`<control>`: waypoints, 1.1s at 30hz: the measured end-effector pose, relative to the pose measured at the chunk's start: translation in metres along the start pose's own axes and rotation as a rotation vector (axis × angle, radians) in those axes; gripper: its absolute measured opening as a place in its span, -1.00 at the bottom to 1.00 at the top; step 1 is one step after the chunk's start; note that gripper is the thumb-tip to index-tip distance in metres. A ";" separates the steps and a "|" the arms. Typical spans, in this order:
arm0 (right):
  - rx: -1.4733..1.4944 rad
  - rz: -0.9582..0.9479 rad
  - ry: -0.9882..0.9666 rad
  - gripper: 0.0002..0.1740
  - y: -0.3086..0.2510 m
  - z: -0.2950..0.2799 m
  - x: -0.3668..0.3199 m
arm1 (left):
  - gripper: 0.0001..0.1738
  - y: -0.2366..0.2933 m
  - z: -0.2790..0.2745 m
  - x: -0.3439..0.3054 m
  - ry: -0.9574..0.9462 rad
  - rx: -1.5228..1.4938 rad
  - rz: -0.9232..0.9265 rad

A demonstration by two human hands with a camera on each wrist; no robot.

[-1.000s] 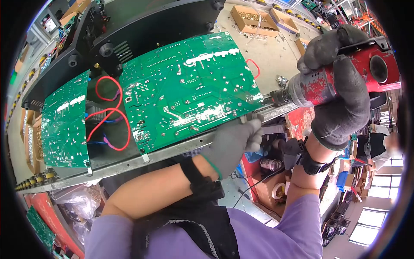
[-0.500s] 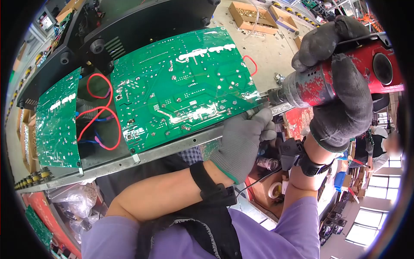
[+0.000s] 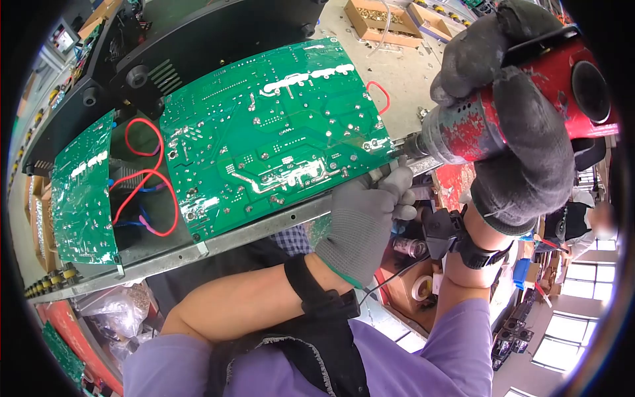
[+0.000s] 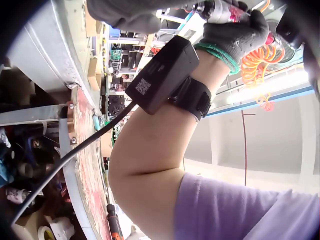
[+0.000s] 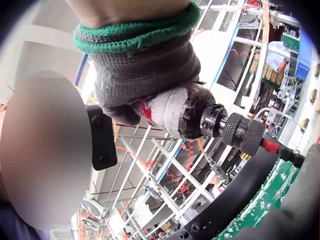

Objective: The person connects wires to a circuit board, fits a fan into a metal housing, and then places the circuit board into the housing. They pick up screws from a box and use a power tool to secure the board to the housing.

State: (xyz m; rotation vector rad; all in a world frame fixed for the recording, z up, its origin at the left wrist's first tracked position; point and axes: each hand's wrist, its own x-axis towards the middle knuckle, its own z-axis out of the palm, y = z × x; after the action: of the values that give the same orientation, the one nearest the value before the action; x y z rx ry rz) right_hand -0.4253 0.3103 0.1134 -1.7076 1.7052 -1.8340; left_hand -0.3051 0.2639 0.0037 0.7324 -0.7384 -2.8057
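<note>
My right hand (image 3: 536,132), in a dark grey glove, grips a worn red power screwdriver (image 3: 466,132) with a silver nose. Its tip points left at the near right corner of a large green circuit board (image 3: 278,126). The knurled collar (image 5: 242,134) and the red-and-black bit (image 5: 272,146) show in the right wrist view. Just below that corner, my left hand (image 3: 364,221) in a lighter grey glove has its fingers curled. Thumb and fingertips pinch a small light metal piece (image 3: 377,174) at the board's edge, close to the bit; most of it is hidden.
A second green board (image 3: 86,192) stands at left, with red wire loops (image 3: 159,172) beside it. Black panels (image 3: 218,40) rise behind. A metal rail (image 3: 264,225) runs along the front. Cardboard boxes of small parts (image 3: 383,23) lie at the back. Another person (image 3: 579,225) is far right.
The boards and rail have shifted slightly left and up in the head view. My left hand has moved right along the board's edge, closer to the bit. The screwdriver stays at the corner.
</note>
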 end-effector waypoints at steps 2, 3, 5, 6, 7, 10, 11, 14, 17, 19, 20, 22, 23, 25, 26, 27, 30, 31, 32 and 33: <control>0.006 0.001 -0.013 -0.44 0.001 0.001 0.001 | -0.90 0.001 0.001 0.000 0.013 -0.001 -0.009; 0.010 -0.002 -0.022 -0.44 0.001 0.001 0.002 | -0.90 0.002 0.001 0.001 0.020 0.008 -0.018; 0.019 -0.007 -0.038 -0.45 0.002 0.002 0.004 | -0.91 0.002 0.001 0.001 0.027 0.019 -0.025; 0.023 -0.009 -0.042 -0.45 0.002 0.003 0.004 | -0.91 0.002 0.002 0.001 0.027 0.016 -0.036; 0.028 -0.011 -0.052 -0.45 0.003 0.003 0.005 | -0.91 0.003 0.002 0.001 0.027 0.012 -0.047; 0.038 -0.021 -0.066 -0.44 0.001 0.002 0.008 | -0.94 0.005 0.005 0.001 0.036 -0.015 -0.064; 0.037 -0.027 -0.071 -0.44 0.001 0.002 0.008 | -0.94 0.004 0.004 0.001 0.035 -0.014 -0.059; 0.033 0.005 -0.057 -0.42 -0.002 0.003 0.008 | -0.97 0.003 0.002 0.001 0.011 -0.016 -0.064; 0.014 0.015 -0.025 -0.39 -0.001 0.002 0.007 | -0.94 0.005 0.003 -0.001 -0.032 -0.004 -0.012; 0.023 -0.002 -0.043 -0.39 0.000 0.001 0.007 | -0.94 0.006 0.004 -0.003 -0.003 -0.006 -0.055; 0.025 -0.008 -0.049 -0.38 0.001 0.000 0.007 | -0.94 0.007 0.003 -0.003 -0.007 -0.005 -0.056; 0.027 -0.027 -0.102 -0.38 0.001 -0.001 0.008 | -0.93 0.007 0.001 -0.002 -0.008 -0.004 -0.054; 0.027 -0.033 -0.120 -0.37 0.001 -0.001 0.008 | -0.93 0.006 0.000 -0.001 -0.010 -0.004 -0.053; 0.044 0.004 -0.073 -0.37 0.000 0.001 0.007 | -0.94 0.005 0.000 0.000 -0.018 -0.016 -0.025; 0.050 0.016 -0.058 -0.37 0.000 0.002 0.007 | -0.94 0.007 0.001 0.000 -0.017 -0.016 -0.023; 0.062 0.017 -0.070 -0.36 0.000 0.002 0.007 | -0.94 0.008 0.003 -0.001 -0.001 0.009 -0.051; 0.061 0.032 -0.082 -0.36 -0.001 0.001 0.008 | -0.95 0.006 0.003 0.001 0.011 0.018 -0.070; 0.055 0.039 -0.082 -0.36 -0.001 0.001 0.008 | -0.96 0.005 0.002 0.001 0.007 0.003 -0.061; 0.048 0.045 -0.082 -0.35 -0.001 0.001 0.008 | -0.96 0.004 0.002 0.001 0.006 0.002 -0.061; 0.037 0.037 -0.084 -0.36 -0.001 0.001 0.008 | -0.96 0.004 0.002 0.000 -0.005 -0.012 -0.053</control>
State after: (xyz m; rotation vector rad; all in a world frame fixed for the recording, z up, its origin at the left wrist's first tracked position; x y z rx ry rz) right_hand -0.4274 0.3042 0.1187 -1.7016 1.6484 -1.7419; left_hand -0.3060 0.2611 0.0072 0.7533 -0.7123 -2.8578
